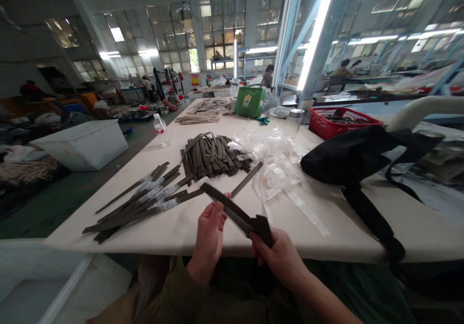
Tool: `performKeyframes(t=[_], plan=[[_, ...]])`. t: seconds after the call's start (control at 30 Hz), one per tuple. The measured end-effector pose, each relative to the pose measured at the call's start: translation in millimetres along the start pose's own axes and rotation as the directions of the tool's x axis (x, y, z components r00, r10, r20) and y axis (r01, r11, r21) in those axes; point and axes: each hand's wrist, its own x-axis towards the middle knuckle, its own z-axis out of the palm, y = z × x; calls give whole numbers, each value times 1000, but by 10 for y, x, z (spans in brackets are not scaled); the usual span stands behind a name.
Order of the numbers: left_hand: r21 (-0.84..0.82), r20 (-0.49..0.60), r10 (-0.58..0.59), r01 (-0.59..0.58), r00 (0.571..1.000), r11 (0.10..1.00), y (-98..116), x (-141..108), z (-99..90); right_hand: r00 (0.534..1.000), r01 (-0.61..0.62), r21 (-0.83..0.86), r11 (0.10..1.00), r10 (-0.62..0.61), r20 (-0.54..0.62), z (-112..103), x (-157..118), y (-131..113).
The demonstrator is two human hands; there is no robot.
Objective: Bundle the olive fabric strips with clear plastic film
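Beyond our table's far end stand people at work, while on it we see a green bag point(250, 103), a clear bottle point(161, 132), a red basket point(337, 130) and a black bag point(348, 157).

The left arm point(198, 268) wears an olive sleeve point(174, 290) (rather dark), the right forearm point(319, 290) bare.

Held strips point(232, 211): dark grey-brown, flat and narrow; you have several pieces layered together.
Upper-left end: a blunt tip, angled up (slightly blurred, mind you).
Lower-right end: broader, with an uneven, stepped edge fanning out.
Pose: raised, slanting down from left to right before you.
Place: just below the centre of your frame.
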Motion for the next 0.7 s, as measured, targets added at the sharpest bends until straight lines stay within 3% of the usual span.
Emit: performKeyframes(t=[0.17, 0.23, 0.33, 0.4, 0.5, 0.57, 0.7], plan=[[105, 87, -154, 145, 984, 984, -134, -94, -29, 996, 77, 23, 997, -76, -44, 74, 79, -66], [58, 68, -98, 94, 993, 994, -66, -46, -49, 996, 87, 2, 996, -87, -24, 86, 67, -82], [-71, -65, 42, -46, 997, 996, 105, 85, -66, 997, 82, -33, 996, -82, 10, 103, 45, -89], [-81, -88, 23, -30, 996, 996, 116, 90, -59, 997, 76, -41, 996, -76, 4, 118, 59, -84], [-5, 34, -128, 128, 991, 992, -17, -31, -40, 997, 80, -27, 996, -80, -15, 135, 109, -68], [21, 81, -158, 157, 984, 987, -48, -62, -47, 997, 81, -22, 996, -81, -7, 136, 128, -60], [-138, -48, 1, -8, 999, 990, 183, 168, -98, 997, 74, -64, 995, -72, 26, 140, 118, -50]])
